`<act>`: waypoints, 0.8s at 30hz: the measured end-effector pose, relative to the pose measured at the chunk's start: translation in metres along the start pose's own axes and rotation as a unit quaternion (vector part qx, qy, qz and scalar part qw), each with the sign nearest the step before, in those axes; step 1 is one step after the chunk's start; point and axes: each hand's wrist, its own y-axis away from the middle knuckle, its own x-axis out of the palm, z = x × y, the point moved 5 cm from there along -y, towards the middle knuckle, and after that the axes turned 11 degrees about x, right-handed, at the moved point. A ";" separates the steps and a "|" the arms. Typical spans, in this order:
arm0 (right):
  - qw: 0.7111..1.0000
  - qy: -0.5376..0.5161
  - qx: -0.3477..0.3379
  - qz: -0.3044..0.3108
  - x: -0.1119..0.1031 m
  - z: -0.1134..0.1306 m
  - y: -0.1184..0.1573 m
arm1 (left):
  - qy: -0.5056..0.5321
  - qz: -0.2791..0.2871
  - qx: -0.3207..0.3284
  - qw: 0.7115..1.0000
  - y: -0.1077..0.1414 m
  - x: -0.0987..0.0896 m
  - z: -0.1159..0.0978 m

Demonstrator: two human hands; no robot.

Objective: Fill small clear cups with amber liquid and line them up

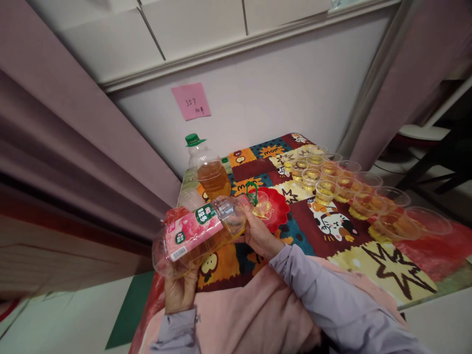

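A large clear juice bottle with a pink label and a little yellow liquid is tilted, its neck toward the right. My left hand holds it from below near the base. My right hand is closed around its neck, beside a green plastic ring. The bottle's mouth is at a clear plastic cup on a red scalloped plate. Whether liquid is flowing I cannot make out.
A second bottle with a green cap and amber juice stands behind. Several cups of yellow liquid stand in rows at the right on the patterned tablecloth. A pink note is on the wall; a curtain hangs left.
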 end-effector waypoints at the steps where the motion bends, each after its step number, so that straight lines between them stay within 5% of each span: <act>1: 1.000 0.000 -0.001 0.000 0.000 0.000 0.000 | -0.003 -0.014 0.008 1.000 0.000 0.000 0.000; 4: 1.000 0.001 0.002 0.002 0.001 0.001 0.001 | -0.001 -0.039 0.021 0.999 0.002 0.003 0.002; 10: 1.000 -0.002 0.008 0.002 0.000 0.001 0.000 | 0.029 0.006 0.010 1.000 0.004 0.011 0.001; 17: 1.000 0.001 0.003 0.010 0.000 0.001 0.001 | -0.001 -0.039 0.036 0.999 0.003 0.008 0.000; 24: 1.000 0.000 0.008 0.012 0.000 0.002 0.002 | 0.028 0.002 0.012 1.000 0.002 0.003 0.000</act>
